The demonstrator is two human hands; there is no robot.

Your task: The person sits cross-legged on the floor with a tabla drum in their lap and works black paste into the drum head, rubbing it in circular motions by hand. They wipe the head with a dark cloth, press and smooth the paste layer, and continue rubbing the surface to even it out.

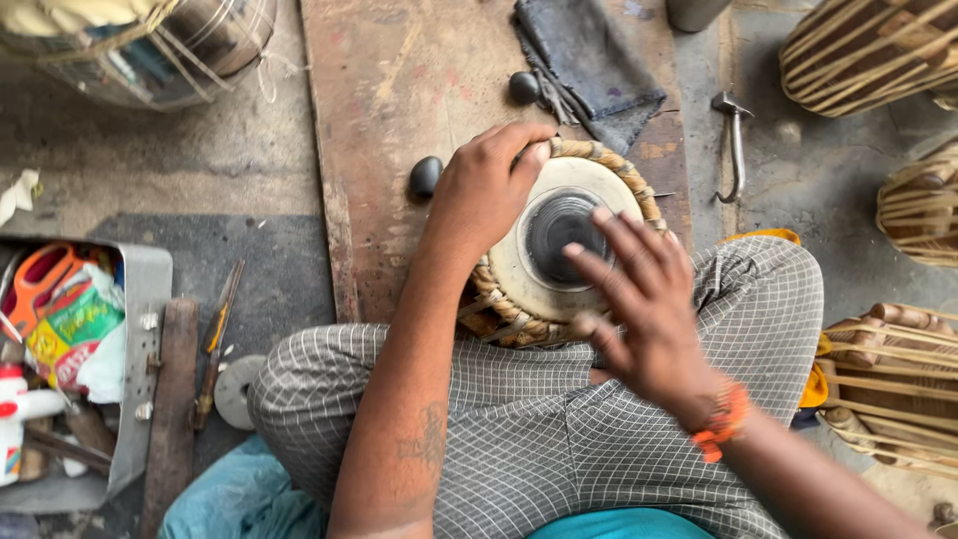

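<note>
A small hand drum (519,269) with a pale skin, a black centre patch (559,225) and a braided rim rests between my knees on a worn wooden board (399,90). My left hand (486,190) grips the drum's far left rim, fingers curled over the braid. My right hand (644,299) hovers over the skin with fingers spread, fingertips at the black patch. An orange thread band sits on my right wrist.
Two smooth black stones (425,177) (524,87) lie on the board beside a dark cloth (589,60). A metal hook tool (735,145) lies to the right. More laced drums (868,45) (893,384) stand at right. A metal box (140,369) of tools sits at left.
</note>
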